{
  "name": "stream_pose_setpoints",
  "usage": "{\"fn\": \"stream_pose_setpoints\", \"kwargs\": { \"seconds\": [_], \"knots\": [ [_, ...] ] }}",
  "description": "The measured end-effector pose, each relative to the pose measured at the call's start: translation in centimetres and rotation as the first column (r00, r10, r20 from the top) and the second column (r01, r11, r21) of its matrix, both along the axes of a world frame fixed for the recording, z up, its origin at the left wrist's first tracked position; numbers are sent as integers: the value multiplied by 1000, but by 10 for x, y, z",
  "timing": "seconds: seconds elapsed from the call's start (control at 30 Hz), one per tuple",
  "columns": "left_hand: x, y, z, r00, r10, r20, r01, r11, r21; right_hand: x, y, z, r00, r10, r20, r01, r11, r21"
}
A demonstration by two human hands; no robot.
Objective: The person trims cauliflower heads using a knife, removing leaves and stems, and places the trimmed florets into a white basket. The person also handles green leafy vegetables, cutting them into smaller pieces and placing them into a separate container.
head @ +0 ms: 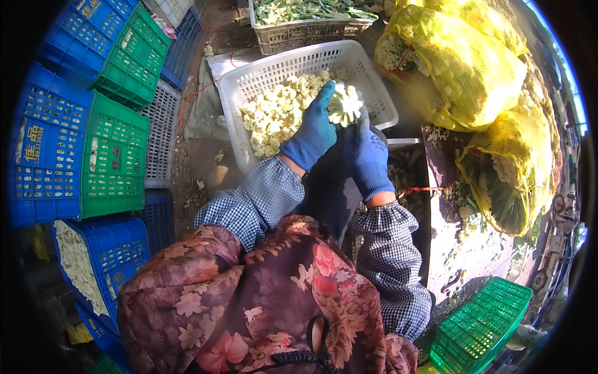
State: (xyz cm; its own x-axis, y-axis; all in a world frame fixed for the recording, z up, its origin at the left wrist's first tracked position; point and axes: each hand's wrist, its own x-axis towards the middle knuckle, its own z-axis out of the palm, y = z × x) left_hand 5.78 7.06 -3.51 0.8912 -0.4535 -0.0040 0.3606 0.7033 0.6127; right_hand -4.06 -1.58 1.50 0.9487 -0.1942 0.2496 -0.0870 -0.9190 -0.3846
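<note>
My left hand (314, 126), in a blue knit glove with a coated palm, holds a pale cauliflower piece (345, 104) from its left side, thumb raised. My right hand (370, 152), gloved alike, reaches the lower right side of that piece with its fingertips; whether it holds a tool is hidden. Both hands are over the near edge of a white perforated plastic crate (373, 89). Cut cauliflower florets (275, 112) are heaped in the crate's left and middle part, beside my left hand.
Blue crates (51, 140) and green crates (117, 154) are stacked at the left. Yellow mesh sacks of cauliflower (467, 70) stand at the right. A crate of leafy trimmings (308, 35) is beyond the white one. A green crate (481, 322) lies at the lower right.
</note>
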Motion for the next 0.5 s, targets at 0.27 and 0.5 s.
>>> {"fn": "stream_pose_setpoints", "kwargs": {
  "seconds": [0.27, 0.5],
  "knots": [
    [33, 50, 33, 950, -234, -209, 283, 926, 249, 39, -26, -1, 989, 85, -121, -91, 995, -48],
    [30, 58, 20, 900, -66, -432, 74, 997, 0, 40, 12, 8, 992, -59, -115, 95, 936, 338]
  ]
}}
